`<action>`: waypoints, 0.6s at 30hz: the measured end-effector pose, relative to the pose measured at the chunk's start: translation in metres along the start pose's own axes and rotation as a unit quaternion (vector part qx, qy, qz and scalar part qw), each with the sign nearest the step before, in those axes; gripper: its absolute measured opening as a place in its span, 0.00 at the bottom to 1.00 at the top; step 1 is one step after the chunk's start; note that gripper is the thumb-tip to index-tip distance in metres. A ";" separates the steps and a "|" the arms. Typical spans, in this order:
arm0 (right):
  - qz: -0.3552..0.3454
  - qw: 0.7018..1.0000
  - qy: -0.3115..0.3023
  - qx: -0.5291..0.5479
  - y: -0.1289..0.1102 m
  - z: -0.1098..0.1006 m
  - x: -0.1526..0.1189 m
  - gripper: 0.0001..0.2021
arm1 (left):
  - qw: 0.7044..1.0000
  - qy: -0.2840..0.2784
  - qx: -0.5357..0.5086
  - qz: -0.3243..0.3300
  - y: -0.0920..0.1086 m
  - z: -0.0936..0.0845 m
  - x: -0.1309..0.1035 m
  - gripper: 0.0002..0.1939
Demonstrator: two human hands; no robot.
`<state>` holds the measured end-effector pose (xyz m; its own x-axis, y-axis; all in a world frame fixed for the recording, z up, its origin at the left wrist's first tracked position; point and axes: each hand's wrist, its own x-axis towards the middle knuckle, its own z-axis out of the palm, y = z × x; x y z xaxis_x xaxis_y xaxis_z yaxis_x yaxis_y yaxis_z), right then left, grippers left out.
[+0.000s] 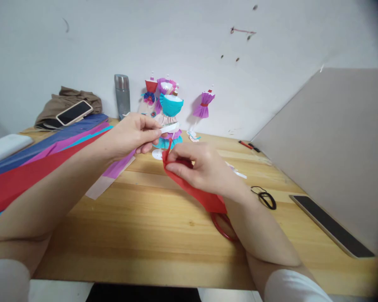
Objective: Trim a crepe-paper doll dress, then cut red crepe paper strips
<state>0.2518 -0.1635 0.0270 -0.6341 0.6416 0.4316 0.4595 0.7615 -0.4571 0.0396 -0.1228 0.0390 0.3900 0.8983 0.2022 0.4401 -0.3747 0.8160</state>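
My left hand (134, 134) pinches a small white strip (170, 128) between thumb and fingers, above the middle of the table. Just right of it, my right hand (198, 165) grips one end of a red paper piece (204, 199), which hangs down beneath the hand and forearm. A thin red tip of it rises towards the white strip; whether they touch cannot be made out. Behind both hands stands a small dress form with a turquoise top (172, 105), its lower part partly hidden. A red ring-shaped handle (222, 226) shows under my right forearm.
On the wooden table (151, 235), coloured sheets (47, 167) lie left. Behind are a brown cloth (69, 102) with a phone (74, 112), a grey bottle (122, 96) and more dress forms (204, 105). Right lie a black cord (266, 198) and a dark flat device (332, 224).
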 end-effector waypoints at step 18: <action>-0.002 0.993 -0.100 0.066 -0.013 -0.005 -0.002 0.06 | 0.998 0.029 -0.045 -0.015 0.006 0.001 -0.001 0.12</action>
<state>0.2508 -0.1742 0.0360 -0.7526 0.5978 0.2760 0.3799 0.7366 -0.5596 0.0428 -0.1267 0.0432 0.3287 0.9218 0.2057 0.3763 -0.3276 0.8667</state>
